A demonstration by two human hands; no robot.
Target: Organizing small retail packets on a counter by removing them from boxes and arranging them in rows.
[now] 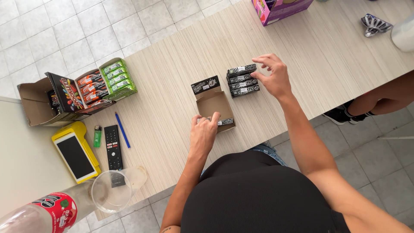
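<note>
The left hand [203,131] rests on the near end of a small open cardboard box [213,105], close to the near edge of the desk [172,73], about midway along it. Its fingers curl over the box's front wall, gripping it; a black-and-white candy roll [225,122] shows at that wall just beside the fingertips, though whether the fingers touch it is not clear. The box's printed black flap stands up at its far end.

The right hand [272,74] is a little farther in on the desk, loosely spread with the fingers bent and holding nothing — its fingertips sit at the right end of a stack of candy rolls [243,80], four black-and-white rolls lying side by side just beyond the box's far right corner. Contact looks likely but cannot be told for sure.

Toward the left end of the desk stand open display boxes: a green one [117,78], an orange one [90,89], and a dark carton [51,99] with its brown flap hanging over the edge. Near them, toward the near left corner, lie a blue pen [122,130], a green lighter [97,135], a black remote control [113,146], a yellow card terminal [76,152] and a clear plastic cup [111,191]. At the far edge sits a purple box [280,9], and a wrapped item [375,24] lies near the far right corner.
</note>
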